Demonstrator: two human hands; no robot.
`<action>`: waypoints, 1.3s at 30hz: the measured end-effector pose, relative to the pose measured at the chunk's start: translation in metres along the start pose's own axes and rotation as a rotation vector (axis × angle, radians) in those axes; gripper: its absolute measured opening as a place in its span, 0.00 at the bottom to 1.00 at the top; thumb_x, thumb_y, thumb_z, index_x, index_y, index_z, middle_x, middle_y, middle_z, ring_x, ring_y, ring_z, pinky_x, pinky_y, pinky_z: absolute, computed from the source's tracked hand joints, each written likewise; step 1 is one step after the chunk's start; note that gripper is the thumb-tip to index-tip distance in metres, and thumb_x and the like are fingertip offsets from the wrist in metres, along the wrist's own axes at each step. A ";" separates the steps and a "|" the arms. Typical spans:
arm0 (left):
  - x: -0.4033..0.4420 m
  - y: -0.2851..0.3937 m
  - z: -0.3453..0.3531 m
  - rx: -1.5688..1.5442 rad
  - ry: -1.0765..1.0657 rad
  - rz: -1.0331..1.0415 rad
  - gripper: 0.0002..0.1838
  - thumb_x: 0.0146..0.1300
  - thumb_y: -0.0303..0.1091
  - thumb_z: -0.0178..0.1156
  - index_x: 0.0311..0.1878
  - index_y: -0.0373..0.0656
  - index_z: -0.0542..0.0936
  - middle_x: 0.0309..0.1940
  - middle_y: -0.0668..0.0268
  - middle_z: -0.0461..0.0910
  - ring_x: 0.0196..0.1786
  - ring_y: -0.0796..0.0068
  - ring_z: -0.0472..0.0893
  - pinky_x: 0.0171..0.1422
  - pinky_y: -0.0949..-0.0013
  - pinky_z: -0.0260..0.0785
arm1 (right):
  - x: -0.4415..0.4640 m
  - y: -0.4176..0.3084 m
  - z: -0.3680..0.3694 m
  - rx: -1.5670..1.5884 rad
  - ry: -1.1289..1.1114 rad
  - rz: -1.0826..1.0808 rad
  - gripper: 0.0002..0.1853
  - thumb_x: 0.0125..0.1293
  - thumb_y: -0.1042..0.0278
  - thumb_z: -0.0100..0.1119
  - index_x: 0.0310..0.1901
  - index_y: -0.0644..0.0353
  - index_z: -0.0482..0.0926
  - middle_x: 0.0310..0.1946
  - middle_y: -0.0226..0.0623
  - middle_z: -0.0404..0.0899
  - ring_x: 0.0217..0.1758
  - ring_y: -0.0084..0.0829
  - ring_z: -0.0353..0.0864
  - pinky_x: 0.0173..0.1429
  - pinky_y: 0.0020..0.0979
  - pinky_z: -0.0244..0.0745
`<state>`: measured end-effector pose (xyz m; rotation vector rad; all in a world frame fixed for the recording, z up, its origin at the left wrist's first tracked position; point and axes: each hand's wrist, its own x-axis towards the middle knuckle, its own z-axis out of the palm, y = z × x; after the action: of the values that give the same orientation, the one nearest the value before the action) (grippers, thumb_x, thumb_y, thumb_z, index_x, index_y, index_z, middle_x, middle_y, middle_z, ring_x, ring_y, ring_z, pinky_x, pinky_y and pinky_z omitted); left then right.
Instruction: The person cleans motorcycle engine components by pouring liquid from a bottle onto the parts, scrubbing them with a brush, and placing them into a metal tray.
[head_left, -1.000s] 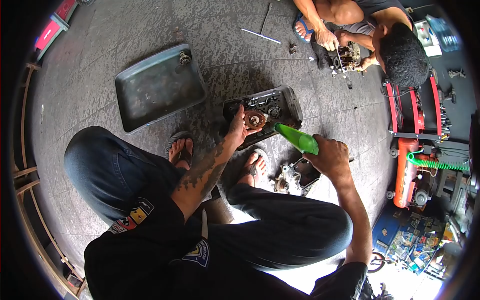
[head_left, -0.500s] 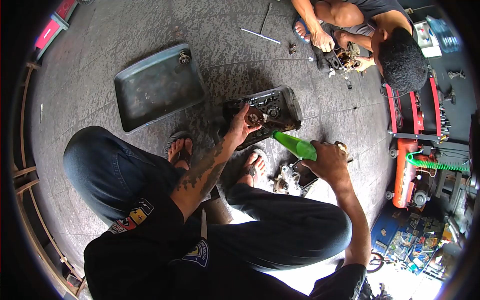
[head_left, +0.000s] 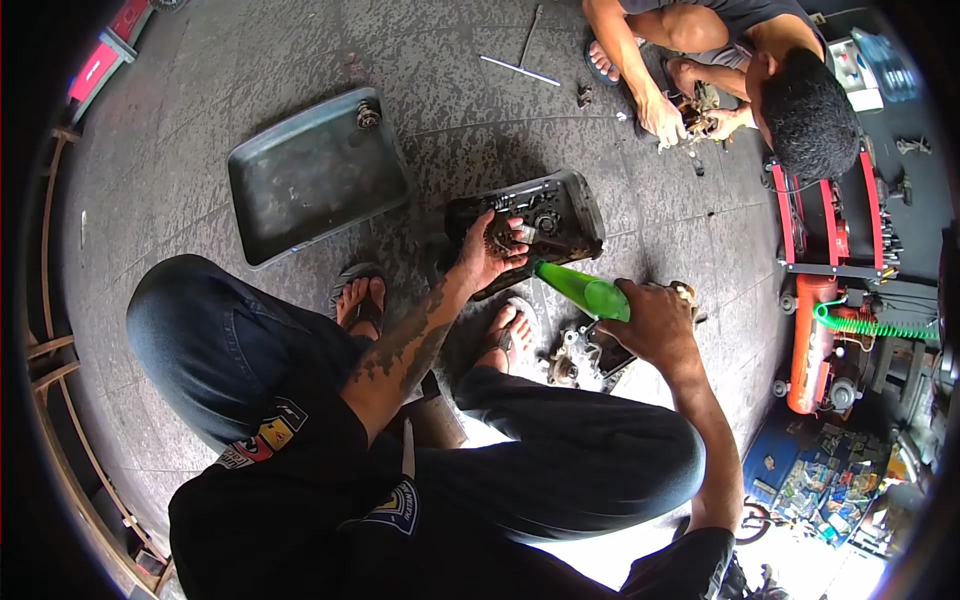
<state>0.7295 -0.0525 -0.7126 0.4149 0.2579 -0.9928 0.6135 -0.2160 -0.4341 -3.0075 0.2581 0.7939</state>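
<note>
My left hand (head_left: 484, 256) is closed around a dark, round, gear-like metal part (head_left: 501, 236) above a small black tray (head_left: 594, 212). Loose metal parts lie in that tray. A green bottle (head_left: 578, 287) is gripped near its base by my right hand (head_left: 655, 320). Its narrow neck tilts toward the metal part, close to my left fingertips. Whether liquid is coming out, I cannot tell. Below the bottle, a silvery engine part (head_left: 567, 362) rests on the floor near my foot.
A larger dark tray (head_left: 290, 190) with one metal part (head_left: 369, 115) inside stands at the left. At the upper right a crouching person (head_left: 810, 115) handles an engine piece (head_left: 694, 118). A T-shaped rod tool (head_left: 520, 69) lies on the floor. A red compressor (head_left: 808, 350) stands right.
The round part has turned in my left hand, whose fingers now show more on its far side. The bottle has shifted slightly left. The other person's hand has moved down over their engine piece.
</note>
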 end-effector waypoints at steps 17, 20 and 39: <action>-0.002 0.002 0.006 0.062 -0.001 0.057 0.30 0.72 0.59 0.41 0.57 0.42 0.76 0.55 0.60 0.79 0.57 0.58 0.79 0.62 0.50 0.69 | -0.001 0.013 0.004 -0.032 0.086 0.041 0.25 0.50 0.49 0.71 0.47 0.53 0.79 0.31 0.44 0.83 0.39 0.45 0.85 0.47 0.45 0.77; -0.007 0.005 0.009 0.165 0.063 0.045 0.28 0.72 0.57 0.42 0.53 0.41 0.79 0.51 0.60 0.82 0.52 0.58 0.82 0.56 0.56 0.73 | -0.005 0.010 0.000 -0.016 0.076 0.057 0.24 0.49 0.50 0.72 0.46 0.52 0.80 0.31 0.43 0.84 0.40 0.45 0.84 0.47 0.45 0.77; -0.008 0.003 0.010 0.228 0.011 0.078 0.27 0.73 0.55 0.42 0.48 0.41 0.81 0.49 0.59 0.82 0.51 0.61 0.82 0.54 0.63 0.74 | -0.008 0.011 0.007 -0.002 0.097 -0.033 0.29 0.50 0.48 0.72 0.53 0.52 0.78 0.32 0.44 0.84 0.41 0.45 0.84 0.48 0.45 0.77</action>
<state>0.7282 -0.0497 -0.6996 0.6334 0.1374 -0.9462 0.6016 -0.2248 -0.4366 -3.0476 0.2092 0.6471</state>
